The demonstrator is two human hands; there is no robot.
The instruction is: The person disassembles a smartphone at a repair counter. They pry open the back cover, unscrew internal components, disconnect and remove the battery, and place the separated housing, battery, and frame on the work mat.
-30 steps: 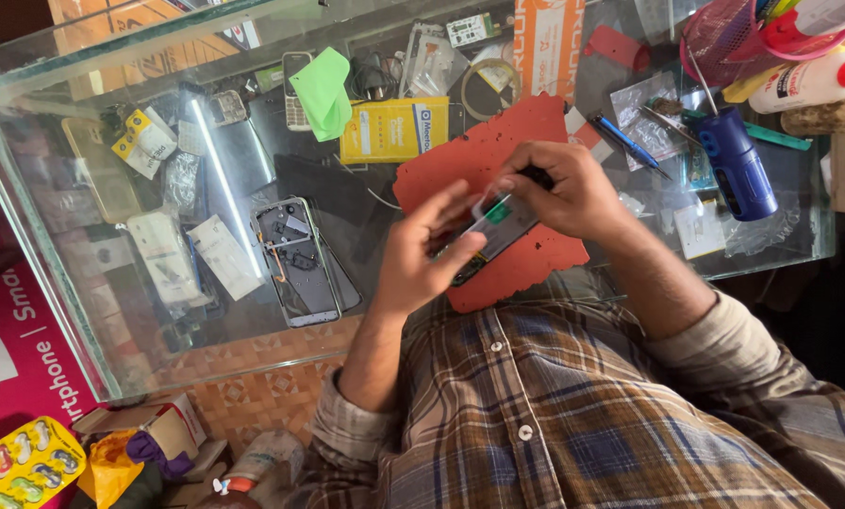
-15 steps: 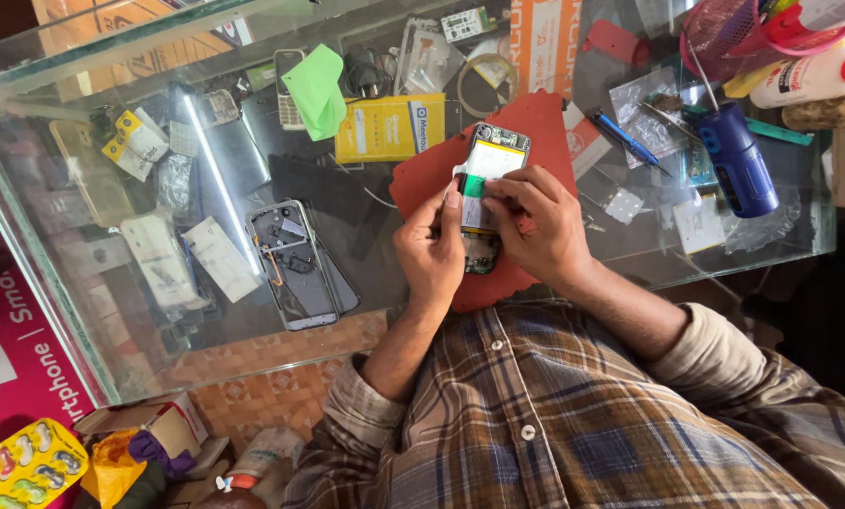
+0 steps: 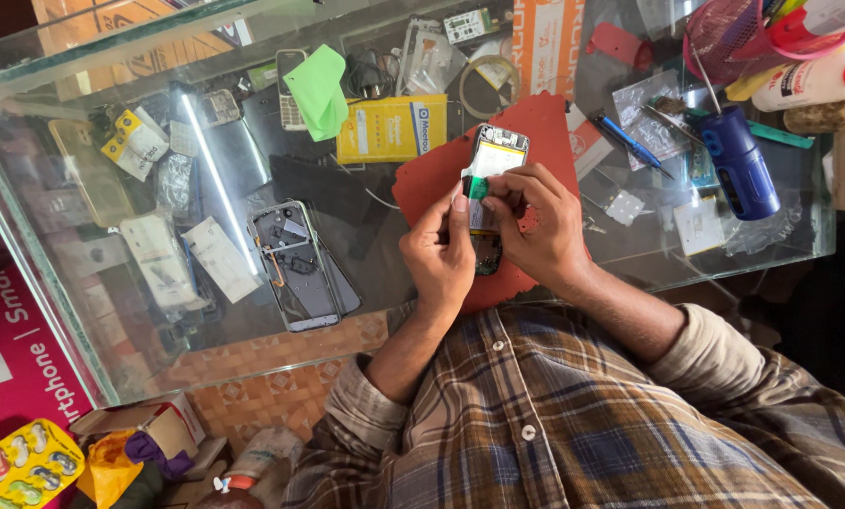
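You've got the opened phone point(image 3: 491, 179) pinched in both hands over the red mat point(image 3: 536, 132) at the near edge of the glass counter point(image 3: 158, 311): left hand point(image 3: 441, 259) and right hand point(image 3: 536, 221) both on the green tab point(image 3: 478, 188). Looks mid-job, tab not off yet. Clutter crowds the far edge, and the blue cylinder point(image 3: 738, 160) sits near your right, so room's tight.

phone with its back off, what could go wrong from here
1. Both hands, left and right, pinch a green tab on the opened phone. A hard pull might tear the tab or strain parts under it.
2. The phone lies on a red mat over a glass counter. If it slips from the fingers, it could slide off the mat and hit the glass.
3. A blue cylinder and loose tools lie close by the right arm and could be knocked.
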